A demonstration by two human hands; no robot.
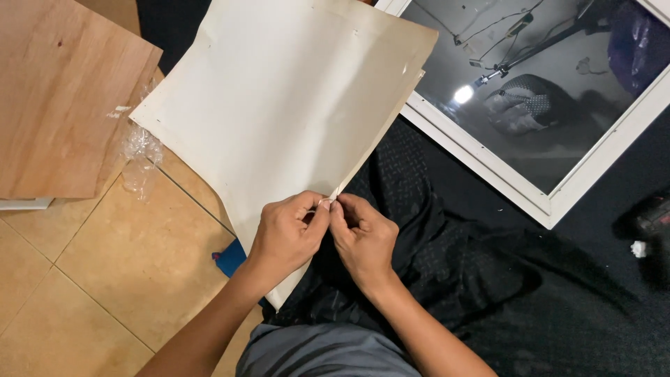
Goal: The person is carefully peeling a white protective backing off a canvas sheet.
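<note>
A large cream board lies tilted across my lap and the floor. My left hand and my right hand meet at its near right edge. Both pinch the same spot of that edge with thumb and fingertips, where a thin layer seems to lift from the board. The fingertips of both hands touch each other there. Whether a separate film or tape sits between the fingers is too small to tell.
A white-framed glass panel lies at the upper right on dark cloth. A plywood sheet rests at the upper left over beige floor tiles, with crumpled clear plastic beside it. A blue object pokes out under the board.
</note>
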